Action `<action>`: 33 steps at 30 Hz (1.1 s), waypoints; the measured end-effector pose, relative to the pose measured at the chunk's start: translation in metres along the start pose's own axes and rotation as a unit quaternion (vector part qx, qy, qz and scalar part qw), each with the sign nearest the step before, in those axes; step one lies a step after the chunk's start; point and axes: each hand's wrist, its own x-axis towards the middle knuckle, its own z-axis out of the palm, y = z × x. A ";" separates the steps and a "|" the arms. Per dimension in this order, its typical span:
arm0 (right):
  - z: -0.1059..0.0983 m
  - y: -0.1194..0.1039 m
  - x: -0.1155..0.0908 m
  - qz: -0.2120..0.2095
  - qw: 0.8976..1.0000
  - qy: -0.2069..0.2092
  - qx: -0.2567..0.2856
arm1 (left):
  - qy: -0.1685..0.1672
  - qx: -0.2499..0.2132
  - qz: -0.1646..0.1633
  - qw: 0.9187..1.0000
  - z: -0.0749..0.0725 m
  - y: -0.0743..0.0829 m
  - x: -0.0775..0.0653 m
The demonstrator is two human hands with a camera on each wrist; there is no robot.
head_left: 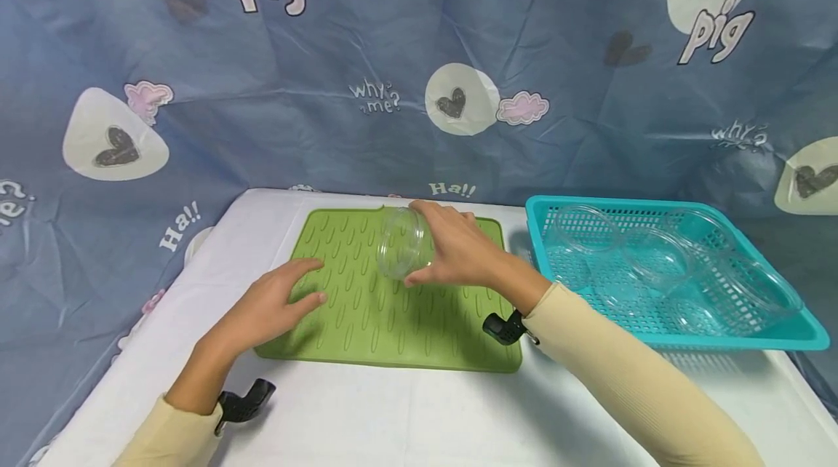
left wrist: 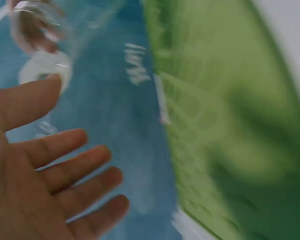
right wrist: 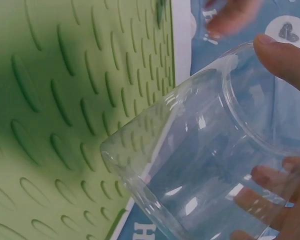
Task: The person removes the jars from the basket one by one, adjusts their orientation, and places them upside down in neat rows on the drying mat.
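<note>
My right hand [head_left: 458, 245] grips a clear cup [head_left: 401, 243] above the green drying mat [head_left: 353, 336], thumb and fingers spread around its rim end. In the right wrist view the cup [right wrist: 190, 150] lies tilted on its side, its base toward the mat and the fingers showing through its wall. To the left, my left hand [head_left: 275, 307] is held over the mat's left part and holds nothing. Its fingers are loosely straight and spread in the left wrist view, where the palm [left wrist: 25, 185] shows.
At the right stands a teal plastic basket [head_left: 661, 342] with several clear cups [head_left: 657, 256] in it. A white cloth [head_left: 366, 416] covers the table under the mat. Behind hangs a blue printed curtain [head_left: 366, 140].
</note>
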 end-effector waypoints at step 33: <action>0.013 -0.019 -0.022 -0.057 0.998 0.028 -0.004 | -0.033 -0.173 0.044 0.983 0.017 0.068 0.043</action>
